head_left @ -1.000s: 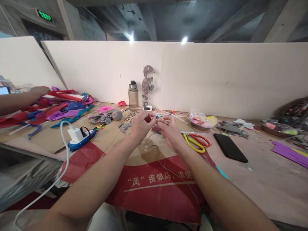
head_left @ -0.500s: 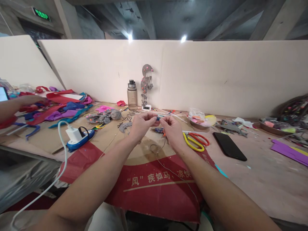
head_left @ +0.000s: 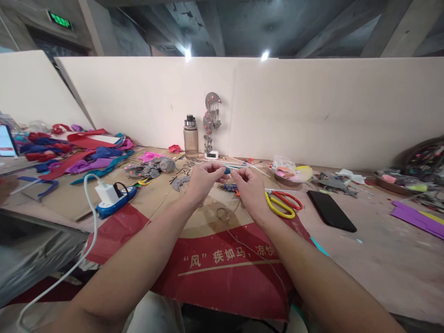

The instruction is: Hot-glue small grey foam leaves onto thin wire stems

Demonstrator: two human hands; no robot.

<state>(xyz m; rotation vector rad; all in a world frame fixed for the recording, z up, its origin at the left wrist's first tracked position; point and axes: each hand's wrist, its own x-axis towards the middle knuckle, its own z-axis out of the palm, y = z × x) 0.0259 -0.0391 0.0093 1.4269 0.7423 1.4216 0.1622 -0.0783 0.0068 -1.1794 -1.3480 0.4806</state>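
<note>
My left hand (head_left: pixel 207 181) is closed in a pinch on a small blue piece (head_left: pixel 227 170), whose kind is too small to make out. Close by on the right, my right hand (head_left: pixel 250 184) pinches with thumb and fingertips; what lies between them is hidden. Both hands are held just over the cardboard sheet (head_left: pixel 222 291). A thin grey cord (head_left: pixel 239 241) lies curled on the sheet below them. Beside my right wrist rest scissors (head_left: pixel 285 206) with one yellow and one red handle. A grey crescent-shaped piece (head_left: pixel 180 183) lies left of my left hand.
A black phone (head_left: pixel 331 211) lies at right, near a bowl of scraps (head_left: pixel 289 178). Behind my hands stand a bottle (head_left: pixel 190 141) and a small white clock (head_left: pixel 211 155). Coloured fabric strips (head_left: pixel 93 159) heap at left, beyond a blue power strip (head_left: pixel 116 202) with a white cable.
Another person's arm has withdrawn from the fabric heap at left, out of view. My hands stay nearly in place, and the blue piece shows more plainly between them.
</note>
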